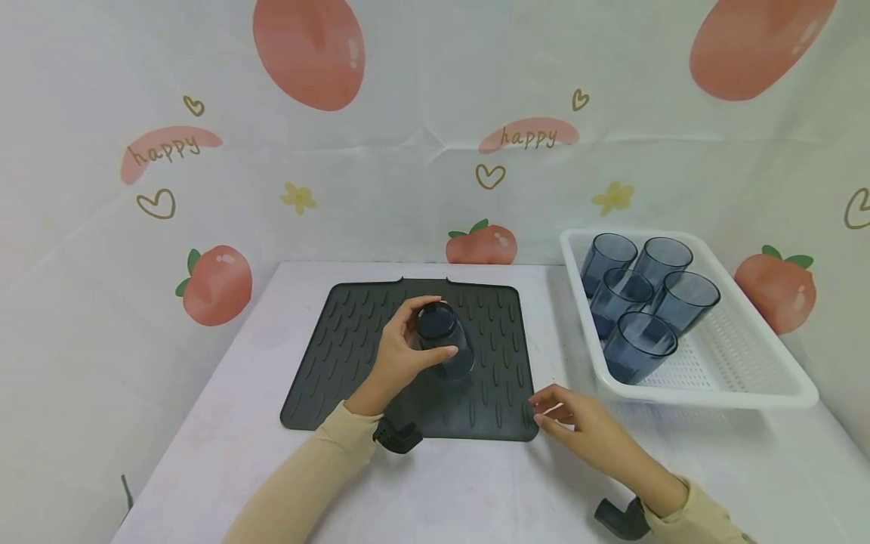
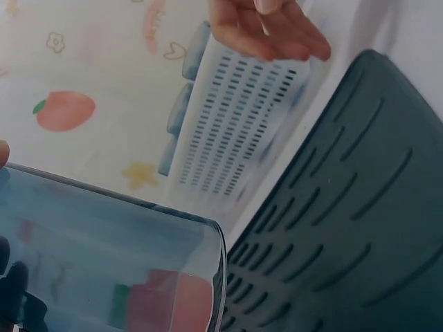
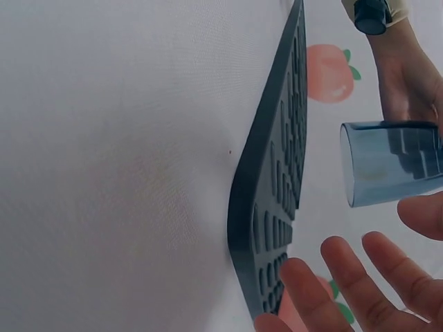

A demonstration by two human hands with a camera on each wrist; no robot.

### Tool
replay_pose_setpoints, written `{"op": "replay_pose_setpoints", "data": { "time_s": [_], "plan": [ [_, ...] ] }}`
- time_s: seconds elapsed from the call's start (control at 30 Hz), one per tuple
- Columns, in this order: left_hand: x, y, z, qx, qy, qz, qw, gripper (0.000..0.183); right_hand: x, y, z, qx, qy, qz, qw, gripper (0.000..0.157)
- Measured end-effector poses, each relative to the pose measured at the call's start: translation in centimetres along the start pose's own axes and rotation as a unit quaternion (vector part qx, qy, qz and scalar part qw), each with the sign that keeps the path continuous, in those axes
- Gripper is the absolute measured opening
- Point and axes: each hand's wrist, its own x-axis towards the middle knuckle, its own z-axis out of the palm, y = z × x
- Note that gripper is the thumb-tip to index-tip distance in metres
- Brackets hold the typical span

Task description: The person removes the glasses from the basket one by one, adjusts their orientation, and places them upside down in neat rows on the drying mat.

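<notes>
One blue tumbler (image 1: pixel 450 332) is hanging mouth-down over the ridged drying mat (image 1: pixel 492 378), between its left and right edges, the left hand (image 1: pixel 396 347) gripping it by the base end. The right hand (image 1: pixel 581 429) is hovering beside the mat's near right corner, holding nothing. Keeping the tumbler's mouth level is probably mattering most for even contact.

The left hand (image 1: pixel 394 355) is curved in a grip, thumb (image 1: pixel 435 357) opposite the fingers (image 1: pixel 416 304), forearm (image 1: pixel 309 472) slanting inward. The right hand (image 1: pixel 581 427) is relaxed, its fingers slightly bent.
</notes>
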Motion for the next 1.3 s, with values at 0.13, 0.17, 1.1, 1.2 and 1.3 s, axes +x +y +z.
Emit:
{"op": "replay_pose_setpoints", "data": {
  "time_s": [0.13,0.17,1.1,1.2,1.3],
  "plan": [
    [0.3,-0.3,-0.8,0.019,0.006,-0.015,0.9997,0.07,0.0,0.0,0.0,0.0,-0.003,0.001,1.0,0.018],
    [0.3,-0.4,-1.1,0.024,0.007,-0.02,0.9995,0.07,0.0,0.1,0.1,0.001,-0.002,0.0,1.0,0.017],
    [2.4,-2.4,-6.9,0.053,0.077,-0.112,0.9894,0.07,0.0,0.4,0.1,0.018,-0.004,0.0,1.0,0.016],
    [2.4,-2.4,-7.4,0.058,0.091,-0.12,0.9869,0.069,0.1,0.4,0.0,0.017,-0.002,0.001,1.0,0.016],
    [2.5,-2.3,-7.9,0.05,0.1,-0.131,0.985,0.069,0.1,0.4,0.0,0.017,-0.004,0.005,1.0,0.016]
  ]
}}
